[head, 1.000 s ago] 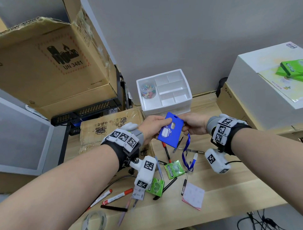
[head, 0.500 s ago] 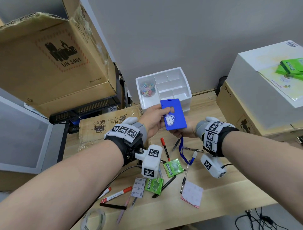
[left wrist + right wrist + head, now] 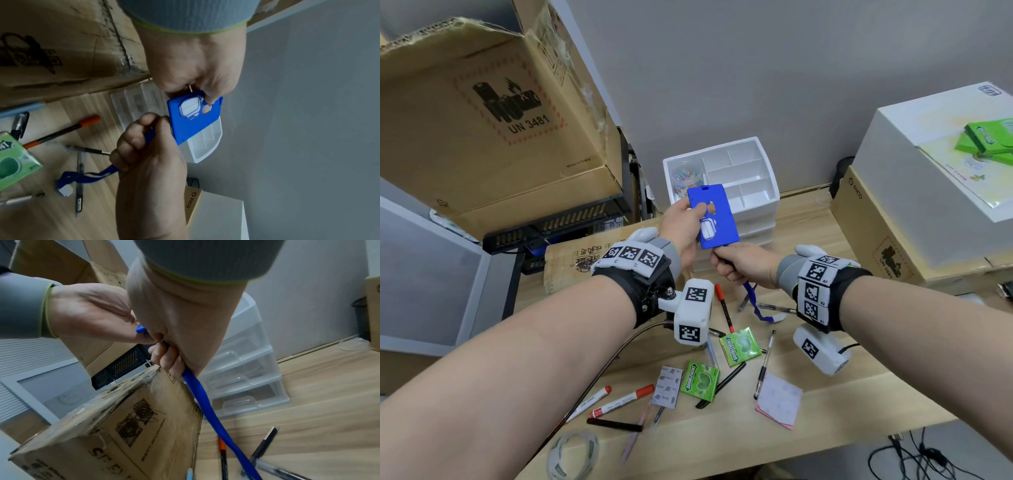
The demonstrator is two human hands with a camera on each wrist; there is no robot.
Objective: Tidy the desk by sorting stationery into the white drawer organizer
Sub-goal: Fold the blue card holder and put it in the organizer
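Observation:
A blue badge holder (image 3: pixel 714 217) (image 3: pixel 195 116) is held upright in the air, in front of the white drawer organizer (image 3: pixel 760 178) (image 3: pixel 246 366). My left hand (image 3: pixel 683 228) (image 3: pixel 197 68) pinches its left edge. Just below the card, my right hand (image 3: pixel 739 265) (image 3: pixel 144 146) (image 3: pixel 170 340) is curled round the blue lanyard (image 3: pixel 755 305) (image 3: pixel 82 175) (image 3: pixel 205 405). The strap's loose end trails down onto the desk. A clear cup of coloured clips (image 3: pixel 686 176) sits in the organizer's left compartment; its other compartments look empty.
Pens, red-capped markers (image 3: pixel 619 401), two green gum packs (image 3: pixel 739 346), a sticker sheet, a pink-and-white notepad (image 3: pixel 779 399) and a tape roll (image 3: pixel 573 455) litter the wooden desk. Cardboard boxes (image 3: pixel 482 113) stand at left, a white box (image 3: pixel 945 154) on a carton at right.
Both hands have lifted the badge holder up and toward the organizer. The card has turned upright, and my right hand has slid from its edge down onto the lanyard.

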